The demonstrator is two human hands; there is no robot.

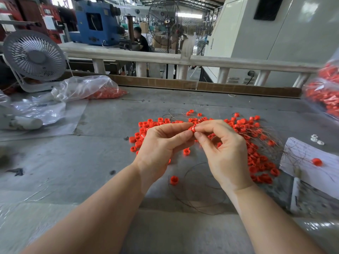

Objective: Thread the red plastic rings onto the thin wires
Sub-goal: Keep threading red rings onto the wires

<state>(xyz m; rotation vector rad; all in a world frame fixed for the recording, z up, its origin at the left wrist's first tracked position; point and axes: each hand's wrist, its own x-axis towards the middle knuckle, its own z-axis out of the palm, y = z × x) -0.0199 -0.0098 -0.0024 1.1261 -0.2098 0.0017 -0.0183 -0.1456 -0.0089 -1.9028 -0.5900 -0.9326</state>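
Note:
A red plastic ring [192, 129] is pinched between the fingertips of both hands above the grey table [91, 162]. My left hand [161, 145] holds it from the left with thumb and forefinger. My right hand [222, 153] pinches it from the right, fingers curled. A pile of loose red rings [255, 156] spreads behind and to the right of the hands, mixed with thin wires [271, 138]. One single ring [173, 180] lies near my left wrist. A loop of thin dark wire [200, 204] lies on the table between my forearms.
A grey desk fan [34, 55] stands at the back left beside a clear bag of red rings [102, 92]. Another bag of rings [326, 92] hangs at the right edge. White paper [308, 158] with one ring lies right. A cardboard strip [201, 85] borders the far edge.

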